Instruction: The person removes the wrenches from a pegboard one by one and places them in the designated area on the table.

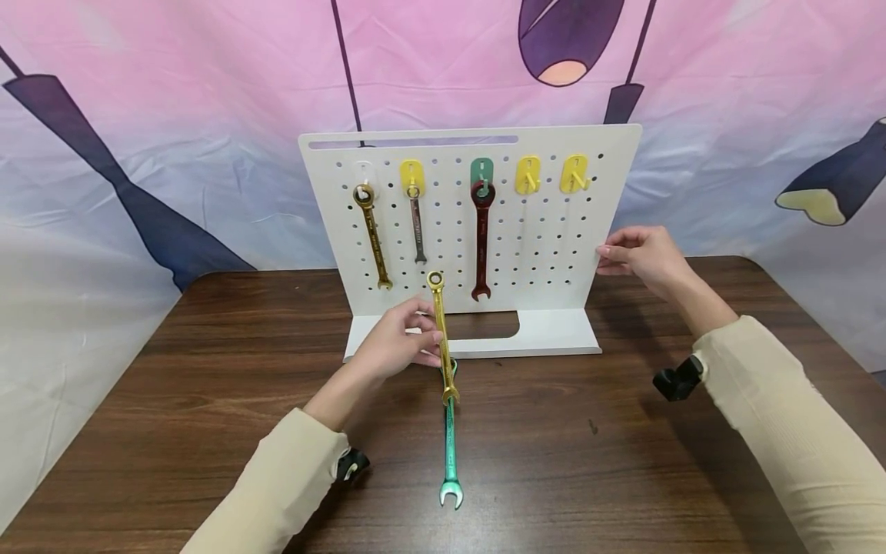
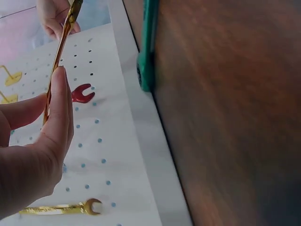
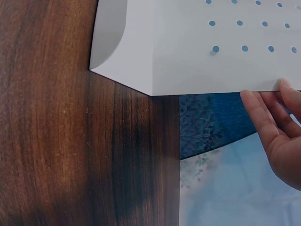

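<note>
My left hand (image 1: 398, 338) pinches a gold combination wrench (image 1: 445, 358) between thumb and fingers, ring end up, in front of the white pegboard (image 1: 443, 281). The left wrist view shows the gold wrench (image 2: 57, 54) edge-on between thumb and fingertips. Below it a green wrench (image 1: 451, 446) lies on the table, open end toward me; its ring end is partly hidden behind the gold wrench. My right hand (image 1: 644, 258) holds the pegboard's right edge, with thumb on the front and fingers at the edge in the right wrist view (image 3: 282, 122).
On the board hang a darker gold wrench (image 1: 376, 245), a small silver wrench (image 1: 418, 231) and a dark red wrench (image 1: 481, 246). Two yellow hooks (image 1: 528, 175) sit at the board's upper right. The board's base (image 1: 554, 335) stands on a brown wooden table (image 1: 228, 400), before a patterned cloth (image 1: 242, 100).
</note>
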Available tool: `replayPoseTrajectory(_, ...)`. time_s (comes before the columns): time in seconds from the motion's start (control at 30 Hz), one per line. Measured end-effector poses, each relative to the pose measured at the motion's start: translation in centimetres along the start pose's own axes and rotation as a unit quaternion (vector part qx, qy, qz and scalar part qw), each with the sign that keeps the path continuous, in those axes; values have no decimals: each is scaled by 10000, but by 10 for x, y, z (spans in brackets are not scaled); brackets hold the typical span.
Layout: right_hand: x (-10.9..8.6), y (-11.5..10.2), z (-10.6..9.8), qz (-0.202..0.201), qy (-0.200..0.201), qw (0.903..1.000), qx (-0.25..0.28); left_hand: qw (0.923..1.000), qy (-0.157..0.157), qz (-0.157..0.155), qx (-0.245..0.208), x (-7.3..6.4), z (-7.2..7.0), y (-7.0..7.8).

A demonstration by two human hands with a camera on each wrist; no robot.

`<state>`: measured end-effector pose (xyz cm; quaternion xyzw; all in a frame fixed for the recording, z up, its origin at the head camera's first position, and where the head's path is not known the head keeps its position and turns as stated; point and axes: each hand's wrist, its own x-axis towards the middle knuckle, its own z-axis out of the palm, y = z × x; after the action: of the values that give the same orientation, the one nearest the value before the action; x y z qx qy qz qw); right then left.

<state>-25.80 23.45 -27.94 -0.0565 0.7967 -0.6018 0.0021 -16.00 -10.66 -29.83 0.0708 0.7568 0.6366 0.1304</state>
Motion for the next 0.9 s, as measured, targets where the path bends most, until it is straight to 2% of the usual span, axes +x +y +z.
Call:
replayPoseTrajectory(0.17,-1,-1,0,-2,-2,10000,-32,9997,51,-179,-141,-6,-8,-10)
replayPoseTrajectory(0.47,-1,-1,0,-17,-5,10000,18,9983,-140,-477,-307,-17,-15,-24)
replayPoseTrajectory(0.9,0,-1,0,-26,-23,10000,52,9932,-742,-817,-378,-33,-21,-33)
